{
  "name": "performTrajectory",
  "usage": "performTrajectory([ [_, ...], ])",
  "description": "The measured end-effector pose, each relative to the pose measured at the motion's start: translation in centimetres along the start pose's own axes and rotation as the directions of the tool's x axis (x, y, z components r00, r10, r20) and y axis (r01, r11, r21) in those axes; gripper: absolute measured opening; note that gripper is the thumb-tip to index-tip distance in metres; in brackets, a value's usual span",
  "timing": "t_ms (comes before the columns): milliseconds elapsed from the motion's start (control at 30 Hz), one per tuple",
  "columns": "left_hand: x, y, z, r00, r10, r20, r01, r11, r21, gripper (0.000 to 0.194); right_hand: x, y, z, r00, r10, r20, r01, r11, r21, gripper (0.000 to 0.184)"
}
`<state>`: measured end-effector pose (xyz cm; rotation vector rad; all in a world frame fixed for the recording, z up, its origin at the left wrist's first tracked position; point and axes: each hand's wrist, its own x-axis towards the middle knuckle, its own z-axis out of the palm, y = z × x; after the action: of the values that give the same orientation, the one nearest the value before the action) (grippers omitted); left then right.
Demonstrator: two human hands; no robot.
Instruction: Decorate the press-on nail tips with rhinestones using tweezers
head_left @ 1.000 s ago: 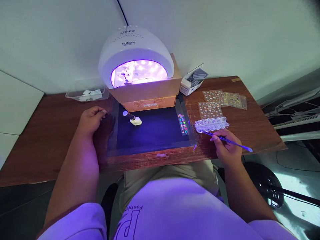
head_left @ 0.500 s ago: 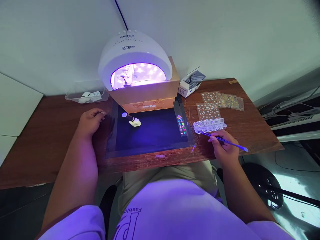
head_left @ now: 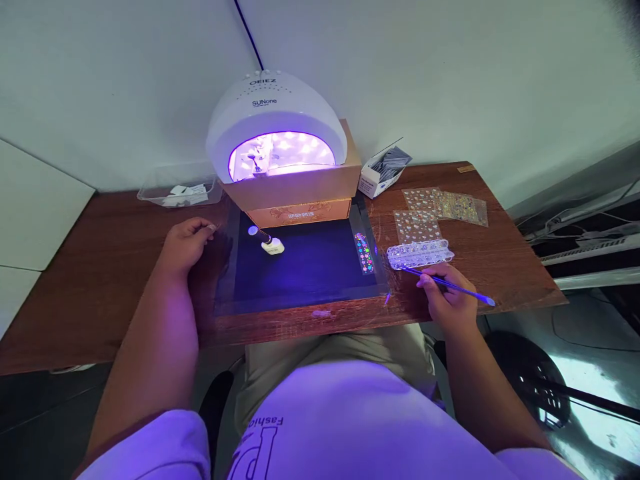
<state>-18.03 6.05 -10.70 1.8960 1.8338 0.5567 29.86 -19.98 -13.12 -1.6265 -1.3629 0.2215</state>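
Note:
My right hand (head_left: pixel 450 299) rests on the wooden table (head_left: pixel 90 287) and pinches a thin blue stick (head_left: pixel 453 285), its tip pointing at a clear gem strip box (head_left: pixel 420 253). My left hand (head_left: pixel 186 243) lies loosely curled on the table beside the dark mat (head_left: pixel 305 270), fingertips pressed together near the mat's left edge. On the mat stands a nail tip on a small white holder (head_left: pixel 269 243). A white nail lamp (head_left: pixel 275 127) glows purple on a cardboard box (head_left: pixel 295 187) behind the mat.
Sticker sheets (head_left: pixel 443 207) lie at the right rear, a glowing sticker strip (head_left: pixel 365 253) on the mat's right edge. A small open white box (head_left: pixel 383 172) and a clear tray (head_left: pixel 177 193) sit by the wall. The table's front edge is close to my lap.
Both hands stay almost where they were. The view has shifted slightly, so everything sits a little lower in the picture.

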Motion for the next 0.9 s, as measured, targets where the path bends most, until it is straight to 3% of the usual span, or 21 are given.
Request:
performTrajectory([
  [900, -0.5, 0.1, 0.3, 1.000, -0.008, 0.021, 0.008, 1.000, -0.016, 0.029, -0.7, 1.1, 0.0, 0.997, 0.077, 0.004, -0.077, 0.996, 0.033, 0.017],
])
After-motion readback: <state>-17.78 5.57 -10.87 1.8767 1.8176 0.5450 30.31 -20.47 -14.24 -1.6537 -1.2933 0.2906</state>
